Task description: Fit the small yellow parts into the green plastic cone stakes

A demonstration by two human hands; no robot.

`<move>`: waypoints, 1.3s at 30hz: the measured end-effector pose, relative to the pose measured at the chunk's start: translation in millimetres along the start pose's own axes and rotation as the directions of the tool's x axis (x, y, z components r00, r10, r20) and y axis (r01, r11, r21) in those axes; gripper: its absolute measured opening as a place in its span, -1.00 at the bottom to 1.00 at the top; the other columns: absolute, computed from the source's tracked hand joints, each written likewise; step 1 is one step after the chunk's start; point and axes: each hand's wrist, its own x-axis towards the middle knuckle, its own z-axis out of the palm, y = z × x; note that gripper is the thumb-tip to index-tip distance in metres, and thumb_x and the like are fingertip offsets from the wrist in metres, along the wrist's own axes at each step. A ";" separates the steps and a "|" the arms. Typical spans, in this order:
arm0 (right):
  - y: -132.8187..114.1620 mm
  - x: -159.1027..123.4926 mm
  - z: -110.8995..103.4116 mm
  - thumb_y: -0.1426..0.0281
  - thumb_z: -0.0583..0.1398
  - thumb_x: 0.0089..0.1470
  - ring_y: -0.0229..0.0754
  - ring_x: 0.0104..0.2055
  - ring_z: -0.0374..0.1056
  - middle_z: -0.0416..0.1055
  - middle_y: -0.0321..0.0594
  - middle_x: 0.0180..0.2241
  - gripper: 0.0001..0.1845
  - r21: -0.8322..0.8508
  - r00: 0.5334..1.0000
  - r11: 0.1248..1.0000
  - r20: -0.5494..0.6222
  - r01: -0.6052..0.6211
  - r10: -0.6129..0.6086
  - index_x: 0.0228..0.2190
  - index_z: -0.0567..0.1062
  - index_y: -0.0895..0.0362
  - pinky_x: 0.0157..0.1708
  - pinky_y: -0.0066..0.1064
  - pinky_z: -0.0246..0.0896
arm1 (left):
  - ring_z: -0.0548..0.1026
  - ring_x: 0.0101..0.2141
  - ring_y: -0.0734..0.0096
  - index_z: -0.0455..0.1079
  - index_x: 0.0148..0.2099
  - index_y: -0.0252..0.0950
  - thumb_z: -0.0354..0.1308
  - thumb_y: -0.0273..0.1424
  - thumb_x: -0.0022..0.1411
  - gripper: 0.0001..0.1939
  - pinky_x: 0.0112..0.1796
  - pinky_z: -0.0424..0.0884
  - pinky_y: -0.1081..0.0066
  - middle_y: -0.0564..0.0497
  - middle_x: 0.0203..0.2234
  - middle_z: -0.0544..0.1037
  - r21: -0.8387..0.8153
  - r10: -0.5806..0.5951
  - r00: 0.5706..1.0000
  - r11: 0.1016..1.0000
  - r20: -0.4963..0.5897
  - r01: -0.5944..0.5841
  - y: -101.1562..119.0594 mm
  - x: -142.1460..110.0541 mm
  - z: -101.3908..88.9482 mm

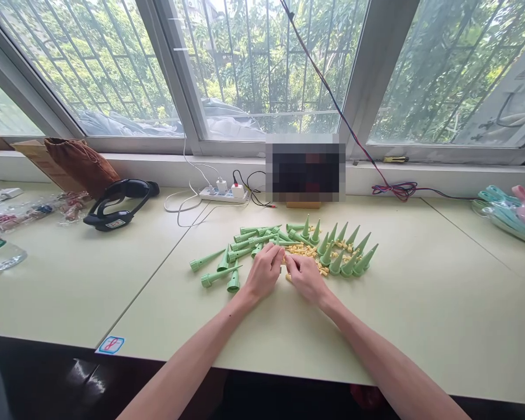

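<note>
My left hand (263, 272) is closed around a green plastic spike, whose tip points up above the fingers. Against it, my right hand (307, 276) pinches something small at its fingertips, apparently a yellow piece, mostly hidden. Loose yellow pieces (304, 251) lie piled just behind both hands. To the left, several green spikes (221, 275) are scattered, most on their sides. On the right stand several more green spikes (349, 266), upright on their wide ends, with some yellow pieces among them.
A power strip (225, 193) with white cables lies at the back, beside a blurred dark screen (306, 169). Left are a black headset (120, 204), a brown pouch (82, 165) and a clear bottle (2, 254). Bagged teal and pink items (510, 213) lie far right.
</note>
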 end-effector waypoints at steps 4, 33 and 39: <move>2.4 1.4 -1.2 0.19 0.00 0.27 -0.28 -0.58 0.05 0.16 -0.35 -0.64 -0.56 0.026 0.997 0.999 -0.070 -0.019 0.021 -0.60 0.20 0.10 -0.54 -0.43 -0.07 | 0.34 -0.42 0.46 0.36 -0.27 -0.27 -0.12 -0.32 0.42 -0.71 -0.41 0.28 0.45 0.01 -0.38 0.40 -0.055 -0.020 1.000 0.998 0.007 0.020 3.0 0.9 -3.2; 3.1 -0.7 8.5 0.42 0.07 0.21 -0.31 -0.53 0.09 0.29 -0.32 -0.57 -0.68 -0.404 0.995 0.914 0.097 0.036 0.004 -0.58 0.22 0.13 -0.50 -0.46 -0.20 | 0.50 -0.46 0.40 0.46 -0.27 -0.30 0.20 -0.23 0.14 -0.77 -0.60 0.39 0.51 -0.02 -0.40 0.56 -0.191 -0.222 0.974 0.959 -0.054 0.208 2.6 64.4 -14.7; 3.7 -2.0 9.5 0.42 0.07 0.22 -0.31 -0.55 0.07 0.27 -0.33 -0.59 -0.67 -0.431 0.994 0.901 0.106 0.049 -0.003 -0.59 0.22 0.12 -0.50 -0.45 -0.19 | 0.53 -0.50 0.37 0.50 -0.33 -0.34 0.27 -0.26 0.06 -0.77 -0.41 0.55 0.36 -0.03 -0.48 0.57 -0.340 -0.191 0.980 0.926 -0.056 0.161 -8.1 129.6 17.6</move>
